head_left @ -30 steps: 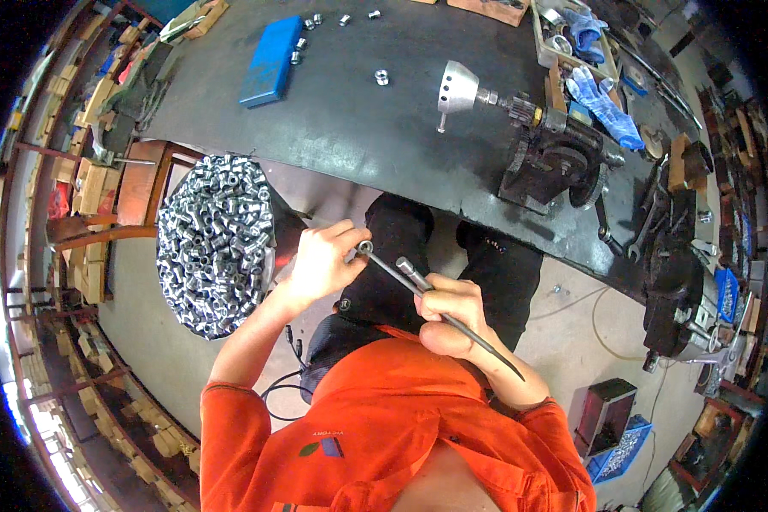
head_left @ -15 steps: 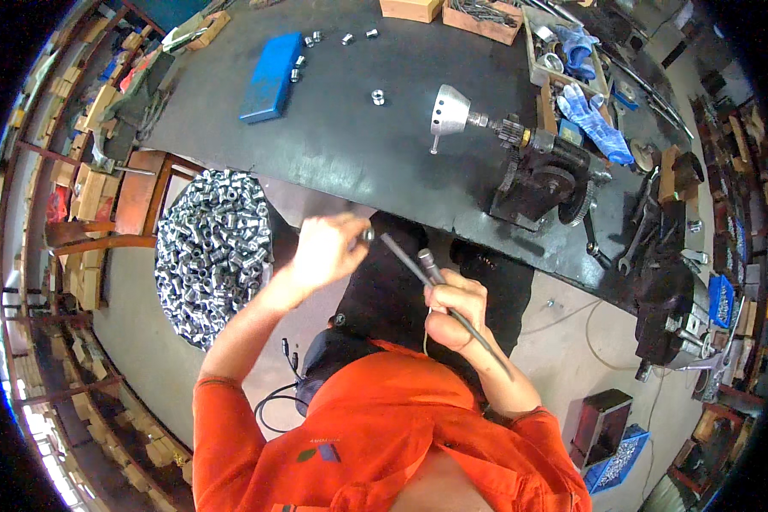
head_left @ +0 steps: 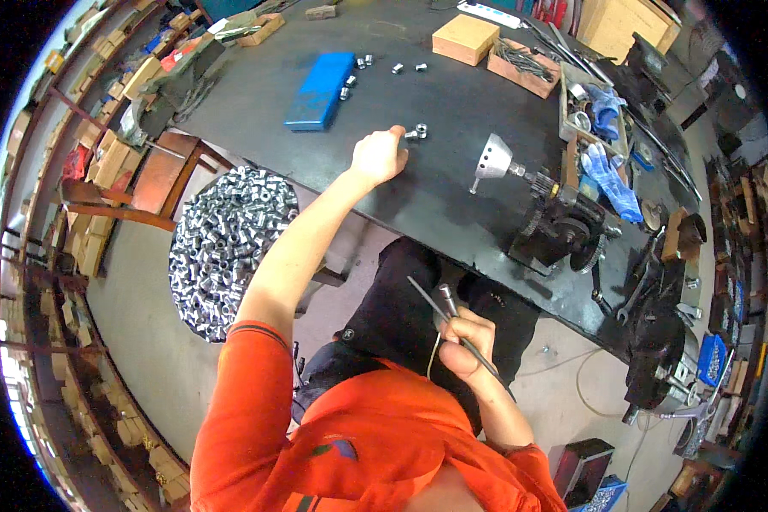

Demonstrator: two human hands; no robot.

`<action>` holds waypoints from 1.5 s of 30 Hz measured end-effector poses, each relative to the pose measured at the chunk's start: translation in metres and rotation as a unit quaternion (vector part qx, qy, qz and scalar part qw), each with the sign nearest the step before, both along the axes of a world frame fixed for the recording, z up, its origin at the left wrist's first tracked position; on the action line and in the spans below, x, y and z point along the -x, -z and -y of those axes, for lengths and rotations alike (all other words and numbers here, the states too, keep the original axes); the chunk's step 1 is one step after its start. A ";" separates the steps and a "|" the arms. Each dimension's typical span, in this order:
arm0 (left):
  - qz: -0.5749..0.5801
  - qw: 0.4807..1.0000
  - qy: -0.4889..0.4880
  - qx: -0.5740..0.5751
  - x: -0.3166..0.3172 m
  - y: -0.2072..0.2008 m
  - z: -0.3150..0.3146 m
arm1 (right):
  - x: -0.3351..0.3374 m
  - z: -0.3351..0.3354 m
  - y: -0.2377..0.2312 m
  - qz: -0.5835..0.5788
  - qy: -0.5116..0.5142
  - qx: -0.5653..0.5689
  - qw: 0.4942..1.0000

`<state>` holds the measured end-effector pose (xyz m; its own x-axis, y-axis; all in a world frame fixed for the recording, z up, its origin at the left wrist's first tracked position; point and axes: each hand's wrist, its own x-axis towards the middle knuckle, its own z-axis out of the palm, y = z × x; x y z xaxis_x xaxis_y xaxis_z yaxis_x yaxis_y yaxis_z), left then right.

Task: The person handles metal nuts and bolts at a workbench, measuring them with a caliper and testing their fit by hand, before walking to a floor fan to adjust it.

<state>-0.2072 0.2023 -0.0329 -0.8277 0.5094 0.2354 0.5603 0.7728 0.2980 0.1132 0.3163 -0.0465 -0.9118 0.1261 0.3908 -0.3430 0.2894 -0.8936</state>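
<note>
My left hand [head_left: 379, 157] reaches over the black table with its fingers closed around the end of a small metal fitting [head_left: 410, 135]. Right beside that piece stands another shiny metal fitting [head_left: 422, 130]. My right hand [head_left: 469, 341] is in front of my lap, wrapped around a thin grey metal rod [head_left: 427, 295] that slants across the palm. A short cylindrical metal tool [head_left: 446, 295], with a pale cord hanging below the fist, sticks up from the same grip. To the left, many similar fittings fill a round heap [head_left: 230, 247].
A blue box [head_left: 320, 92] lies on the table [head_left: 256, 119] with several fittings near it. A machine with a grey cone-shaped head [head_left: 493, 162] stands at the right. Behind it are blue gloves [head_left: 610, 183] and trays. A wooden chair [head_left: 164, 175] is at the left.
My left hand has moved from above my lap forward onto the table, carrying a fitting beside the one standing there. My right hand keeps its rod and tool. The view has shifted.
</note>
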 end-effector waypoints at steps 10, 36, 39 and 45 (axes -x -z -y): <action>0.051 0.988 -0.115 -0.084 -0.012 -0.045 0.191 | 0.000 -0.001 0.005 0.028 -0.026 0.022 0.999; 0.387 0.869 0.007 -0.307 -0.094 -0.049 0.154 | 0.005 0.008 -0.007 0.036 -0.073 0.007 0.997; 0.565 0.723 -0.002 -0.397 -0.139 -0.036 0.125 | 0.009 0.018 -0.013 0.043 -0.101 0.017 0.994; 0.680 0.559 0.010 -0.474 -0.186 -0.015 0.093 | 0.010 0.012 -0.011 0.042 -0.140 -0.013 0.989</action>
